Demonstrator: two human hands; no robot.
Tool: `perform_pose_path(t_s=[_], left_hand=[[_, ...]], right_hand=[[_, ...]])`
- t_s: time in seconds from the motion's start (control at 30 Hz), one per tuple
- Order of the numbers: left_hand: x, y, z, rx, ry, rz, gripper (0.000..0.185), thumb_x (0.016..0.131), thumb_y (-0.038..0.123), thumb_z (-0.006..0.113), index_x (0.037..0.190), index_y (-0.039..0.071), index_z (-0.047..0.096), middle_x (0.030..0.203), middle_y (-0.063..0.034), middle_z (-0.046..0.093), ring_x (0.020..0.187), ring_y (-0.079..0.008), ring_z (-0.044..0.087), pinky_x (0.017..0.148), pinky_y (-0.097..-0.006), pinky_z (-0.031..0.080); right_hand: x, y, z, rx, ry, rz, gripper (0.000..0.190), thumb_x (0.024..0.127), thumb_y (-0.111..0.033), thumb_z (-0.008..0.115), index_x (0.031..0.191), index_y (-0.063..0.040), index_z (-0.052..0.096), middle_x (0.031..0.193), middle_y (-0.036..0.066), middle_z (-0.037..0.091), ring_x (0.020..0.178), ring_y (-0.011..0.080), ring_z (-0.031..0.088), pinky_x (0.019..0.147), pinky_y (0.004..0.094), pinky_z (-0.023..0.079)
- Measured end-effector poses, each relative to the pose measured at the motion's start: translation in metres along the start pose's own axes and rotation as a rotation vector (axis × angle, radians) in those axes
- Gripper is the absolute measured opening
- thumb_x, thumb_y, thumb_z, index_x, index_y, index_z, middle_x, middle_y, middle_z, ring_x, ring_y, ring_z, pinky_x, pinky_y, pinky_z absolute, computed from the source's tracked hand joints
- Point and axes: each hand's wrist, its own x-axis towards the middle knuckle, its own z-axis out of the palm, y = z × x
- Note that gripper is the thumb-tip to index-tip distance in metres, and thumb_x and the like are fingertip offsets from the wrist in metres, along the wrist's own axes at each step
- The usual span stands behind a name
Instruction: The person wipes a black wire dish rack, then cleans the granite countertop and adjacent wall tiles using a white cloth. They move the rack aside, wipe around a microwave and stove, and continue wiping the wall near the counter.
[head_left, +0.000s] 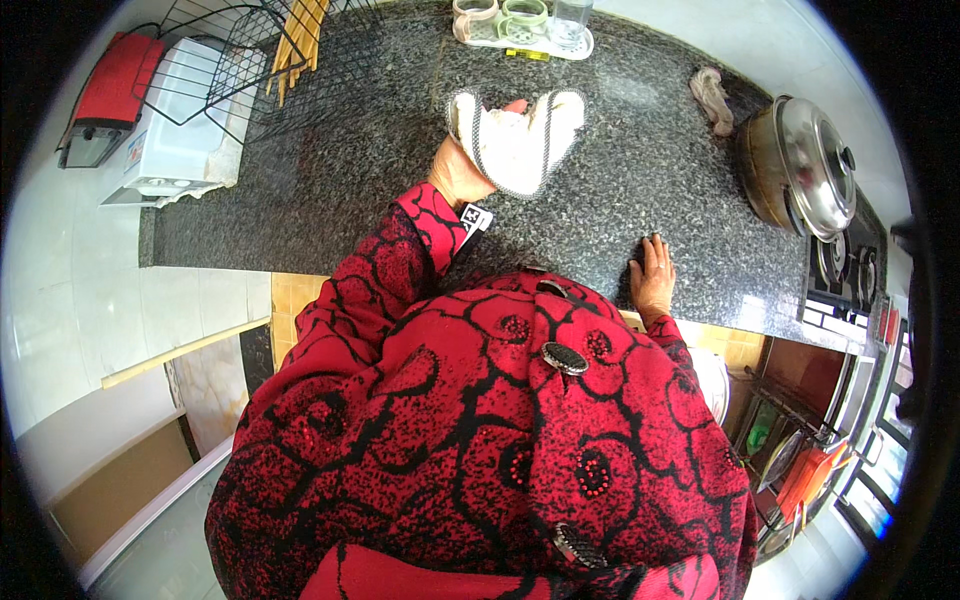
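My left hand (459, 171) holds a folded white cloth (517, 146) with a dark checked edging, above or on the speckled dark granite countertop (585, 225). Part of a finger shows behind the cloth's upper edge, and the other fingers are hidden beneath it. My right hand (655, 276) rests palm down near the counter's front edge, its fingers lying on the stone and nothing visible in it. Beyond the cloth, a white tray (581, 49) carries two cups and a clear glass, with a small yellow item (527, 55) just before it.
A lidded steel pot (799, 169) stands at the right by a gas stove (844, 262). Behind it lies a crumpled rag (712, 100). A black wire rack (247, 67) with wooden sticks (298, 45) and a white appliance (191, 120) are at the left.
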Motion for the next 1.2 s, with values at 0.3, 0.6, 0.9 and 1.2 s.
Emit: perform_pose_path(t_s=[0.3,0.6,0.9,1.2], left_hand=[[-0.03,0.033,-0.031,0.727,0.433,0.431,0.05,0.099,0.038,0.043,0.133,0.003,0.048,0.13,-0.0108,0.055,0.118,-0.0212,0.053,0.104,-0.0346,0.037],[-0.019,0.005,-0.094,2.662,0.695,-0.045,0.06,0.092,0.05,0.043,0.142,0.018,0.037,0.15,-0.0194,0.024,0.139,-0.0379,0.021,0.109,-0.0573,0.016],[0.065,-0.145,-0.059,2.267,-0.198,-0.168,0.06,0.092,0.051,0.042,0.142,0.018,0.038,0.15,-0.0143,0.028,0.139,-0.0355,0.022,0.112,-0.05,0.017],[0.02,-0.085,-0.061,1.616,0.25,0.265,0.037,0.097,0.026,0.053,0.126,0.003,0.054,0.118,-0.0132,0.062,0.106,-0.0194,0.06,0.091,-0.0304,0.047]], right_hand=[[0.0,-0.002,-0.002,-0.018,-0.024,0.011,0.052,0.088,-0.025,0.058,0.135,-0.01,0.042,0.148,0.01,0.033,0.138,0.0318,0.028,0.109,0.0487,0.026],[-0.001,-0.004,-0.006,-0.007,-0.018,-0.002,0.051,0.088,-0.024,0.058,0.135,-0.01,0.043,0.148,0.011,0.033,0.137,0.033,0.029,0.109,0.0482,0.026],[0.014,-0.01,-0.026,0.393,0.135,0.035,0.046,0.087,-0.021,0.061,0.128,-0.004,0.05,0.136,0.021,0.047,0.124,0.0396,0.045,0.102,0.0451,0.037],[0.047,-0.108,-0.027,0.063,-0.156,-0.308,0.064,0.081,-0.043,0.064,0.133,-0.011,0.046,0.139,0.017,0.042,0.128,0.0394,0.039,0.101,0.0509,0.034]])
